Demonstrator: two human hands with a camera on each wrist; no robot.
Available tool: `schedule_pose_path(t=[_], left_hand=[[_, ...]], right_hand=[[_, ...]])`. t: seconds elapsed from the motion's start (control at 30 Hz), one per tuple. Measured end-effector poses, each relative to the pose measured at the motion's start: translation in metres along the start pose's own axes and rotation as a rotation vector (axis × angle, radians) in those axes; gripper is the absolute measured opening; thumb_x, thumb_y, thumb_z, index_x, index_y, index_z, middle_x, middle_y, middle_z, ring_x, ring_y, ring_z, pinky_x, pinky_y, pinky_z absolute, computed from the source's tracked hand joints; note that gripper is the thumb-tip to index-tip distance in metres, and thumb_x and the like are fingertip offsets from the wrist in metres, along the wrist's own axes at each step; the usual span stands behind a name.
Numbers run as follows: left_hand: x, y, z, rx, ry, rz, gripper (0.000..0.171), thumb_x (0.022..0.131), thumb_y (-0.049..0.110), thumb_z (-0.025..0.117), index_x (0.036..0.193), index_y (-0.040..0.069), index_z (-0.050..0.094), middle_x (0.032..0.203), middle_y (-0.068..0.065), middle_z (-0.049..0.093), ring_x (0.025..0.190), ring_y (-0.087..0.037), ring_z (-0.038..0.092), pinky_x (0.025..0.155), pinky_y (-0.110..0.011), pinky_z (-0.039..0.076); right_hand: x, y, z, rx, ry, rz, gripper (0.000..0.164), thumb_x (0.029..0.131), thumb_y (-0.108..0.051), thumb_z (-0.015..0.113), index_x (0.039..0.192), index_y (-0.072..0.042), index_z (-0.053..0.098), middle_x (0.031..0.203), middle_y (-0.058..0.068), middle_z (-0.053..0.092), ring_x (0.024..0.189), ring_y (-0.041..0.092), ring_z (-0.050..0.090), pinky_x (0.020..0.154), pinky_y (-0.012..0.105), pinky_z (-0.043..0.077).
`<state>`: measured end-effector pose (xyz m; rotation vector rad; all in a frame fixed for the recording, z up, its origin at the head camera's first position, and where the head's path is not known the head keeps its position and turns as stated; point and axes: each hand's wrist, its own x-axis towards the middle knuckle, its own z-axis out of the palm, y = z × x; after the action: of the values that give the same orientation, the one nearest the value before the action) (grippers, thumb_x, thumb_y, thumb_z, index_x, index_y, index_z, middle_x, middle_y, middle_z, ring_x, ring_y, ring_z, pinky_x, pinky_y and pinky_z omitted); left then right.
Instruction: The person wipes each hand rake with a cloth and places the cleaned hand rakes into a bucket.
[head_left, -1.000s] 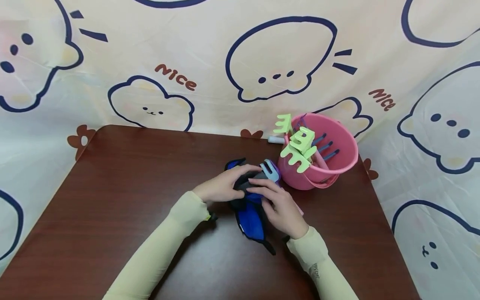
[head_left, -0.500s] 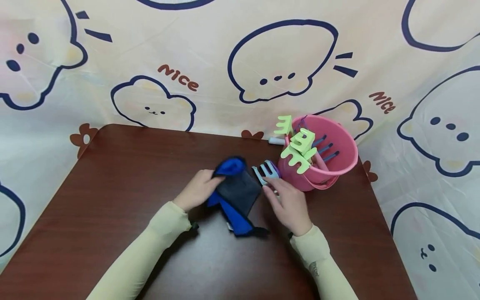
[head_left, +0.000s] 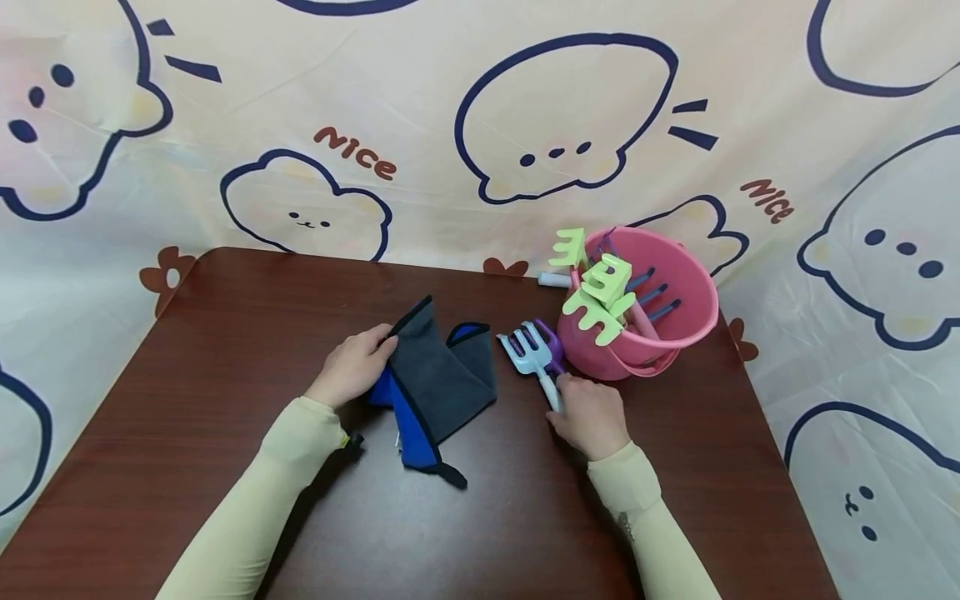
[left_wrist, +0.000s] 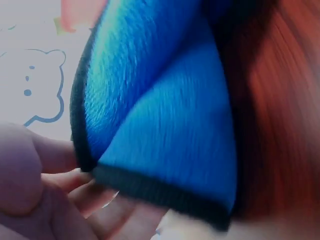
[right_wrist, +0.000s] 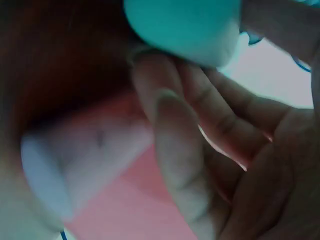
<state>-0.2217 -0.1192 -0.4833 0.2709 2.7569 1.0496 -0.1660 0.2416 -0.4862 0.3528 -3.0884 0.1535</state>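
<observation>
My left hand (head_left: 352,367) pinches one corner of a cleaning cloth (head_left: 442,383), grey on one face and fuzzy blue on the other, with black edging. The cloth hangs partly folded, and its blue face (left_wrist: 170,115) fills much of the left wrist view. Over to the right, my right hand (head_left: 592,417) grips the handle of a light blue toy hand fork (head_left: 531,354), tines pointing away from me. A purple toy tool (head_left: 553,340) lies partly behind that fork. In the right wrist view the teal handle (right_wrist: 185,30) shows above my curled fingers (right_wrist: 175,135).
A pink bucket (head_left: 592,360) stands at the back right, holding several toy tools, among them light green rakes (head_left: 592,315) and a blue-pronged one (head_left: 663,311). A pale blue handle (head_left: 553,280) pokes out beside it. Behind the brown table (head_left: 262,333) hangs a patterned curtain (head_left: 420,208).
The left hand has drawn the cloth leftward off the fork, and it has opened out with its grey face showing. The right hand has left the cloth and taken hold of the fork's handle.
</observation>
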Motion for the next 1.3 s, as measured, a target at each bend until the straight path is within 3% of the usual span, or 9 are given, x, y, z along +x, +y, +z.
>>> schedule_pose_path(t=[0.17, 0.37, 0.5, 0.63, 0.73, 0.8, 1.1, 1.2, 1.3], left_hand=[[-0.001, -0.002, 0.007, 0.331, 0.133, 0.003, 0.03, 0.108, 0.02, 0.049, 0.124, 0.005, 0.07, 0.093, -0.02, 0.075, 0.076, -0.037, 0.068, 0.06, -0.051, 0.053], [-0.003, 0.001, 0.011, 0.351, 0.233, 0.102, 0.018, 0.098, 0.026, 0.071, 0.103, 0.009, 0.073, 0.085, -0.011, 0.068, 0.062, -0.023, 0.056, 0.048, -0.035, 0.043], [-0.003, 0.01, 0.006, 0.014, 0.1, 0.072, 0.025, 0.105, 0.026, 0.059, 0.105, 0.002, 0.064, 0.096, -0.017, 0.058, 0.08, -0.031, 0.057, 0.065, -0.039, 0.048], [-0.008, 0.02, 0.003, -0.775, -0.058, 0.008, 0.042, 0.11, 0.028, 0.046, 0.128, -0.009, 0.055, 0.115, -0.015, 0.059, 0.105, -0.027, 0.056, 0.095, -0.039, 0.049], [-0.012, 0.026, 0.006, -1.266, -0.138, 0.153, 0.033, 0.111, 0.018, 0.043, 0.13, -0.004, 0.06, 0.116, -0.004, 0.066, 0.108, -0.015, 0.06, 0.1, -0.031, 0.049], [-0.014, 0.029, 0.009, -1.426, -0.18, 0.291, 0.028, 0.111, 0.009, 0.04, 0.113, 0.003, 0.068, 0.104, 0.0, 0.069, 0.099, -0.013, 0.063, 0.092, -0.028, 0.05], [-0.024, 0.044, 0.034, -1.432, -0.203, 0.555, 0.048, 0.102, -0.008, 0.037, 0.118, 0.017, 0.075, 0.113, 0.006, 0.07, 0.103, -0.009, 0.06, 0.094, -0.023, 0.048], [-0.025, 0.046, 0.041, -1.306, -0.051, 0.559, 0.042, 0.1, -0.01, 0.05, 0.122, 0.019, 0.072, 0.115, 0.006, 0.07, 0.107, -0.009, 0.061, 0.096, -0.022, 0.051], [-0.024, 0.05, 0.047, -1.218, 0.157, 0.433, 0.04, 0.094, -0.01, 0.066, 0.122, 0.019, 0.066, 0.11, 0.006, 0.071, 0.104, -0.008, 0.064, 0.092, -0.021, 0.054]], right_hand=[[0.003, -0.003, 0.005, 0.072, 0.006, 0.018, 0.021, 0.084, -0.02, 0.078, 0.088, -0.008, 0.061, 0.069, 0.003, 0.055, 0.055, 0.02, 0.05, 0.048, 0.037, 0.039], [0.006, -0.004, 0.004, 0.16, 0.163, 0.014, 0.022, 0.096, -0.017, 0.072, 0.099, -0.001, 0.056, 0.073, 0.011, 0.057, 0.055, 0.029, 0.056, 0.048, 0.045, 0.046], [0.007, -0.011, 0.003, 0.263, 0.198, -0.011, 0.026, 0.096, -0.017, 0.073, 0.108, -0.002, 0.055, 0.081, 0.012, 0.06, 0.058, 0.027, 0.057, 0.053, 0.044, 0.049], [0.006, -0.024, -0.001, 0.451, 0.183, -0.054, 0.035, 0.095, -0.016, 0.075, 0.12, -0.007, 0.052, 0.083, 0.009, 0.064, 0.062, 0.02, 0.058, 0.059, 0.036, 0.052], [0.006, -0.036, -0.005, 0.622, 0.178, -0.072, 0.038, 0.098, -0.018, 0.073, 0.127, -0.011, 0.05, 0.08, 0.004, 0.06, 0.064, 0.015, 0.057, 0.061, 0.032, 0.051], [0.008, -0.045, -0.009, 0.727, 0.175, -0.093, 0.033, 0.102, -0.021, 0.068, 0.129, -0.014, 0.051, 0.078, 0.001, 0.056, 0.064, 0.014, 0.053, 0.06, 0.029, 0.048], [0.016, -0.081, -0.004, 1.066, 0.001, -0.276, 0.02, 0.113, -0.018, 0.042, 0.13, -0.013, 0.05, 0.087, 0.006, 0.056, 0.061, 0.016, 0.053, 0.056, 0.028, 0.049], [0.015, -0.083, 0.001, 1.08, 0.005, -0.273, 0.02, 0.111, -0.015, 0.047, 0.131, -0.012, 0.049, 0.087, 0.01, 0.058, 0.057, 0.016, 0.054, 0.054, 0.03, 0.052], [0.014, -0.085, 0.004, 0.989, 0.035, -0.261, 0.025, 0.109, -0.018, 0.053, 0.133, -0.014, 0.05, 0.088, 0.007, 0.059, 0.063, 0.013, 0.055, 0.059, 0.028, 0.053]])
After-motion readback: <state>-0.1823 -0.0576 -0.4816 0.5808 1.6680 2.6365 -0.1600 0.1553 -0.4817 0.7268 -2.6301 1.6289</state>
